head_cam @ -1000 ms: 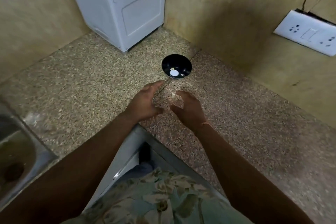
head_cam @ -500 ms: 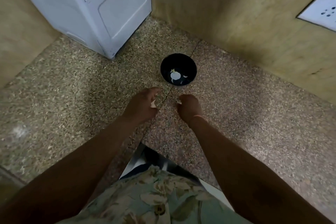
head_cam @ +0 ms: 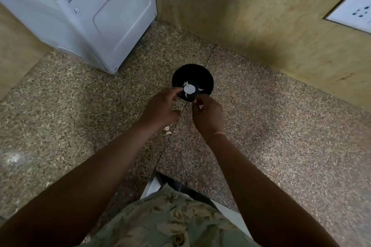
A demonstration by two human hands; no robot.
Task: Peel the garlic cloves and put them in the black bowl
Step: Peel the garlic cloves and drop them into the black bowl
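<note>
Left hand (head_cam: 160,110), right hand (head_cam: 208,118) nearer black bowl (head_cam: 192,73); right grip on garlic piece (head_cam: 200,106), left's unclear.

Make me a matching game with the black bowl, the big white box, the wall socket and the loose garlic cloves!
Things:
1. black bowl
2. white appliance
3. wall socket
4. loose cloves

Places or states:
A. back left corner of the counter
B. up on the right wall
C. white pieces inside
D. peeking out by the wrist of the left hand

Pairs: 1-C, 2-A, 3-B, 4-D
</note>
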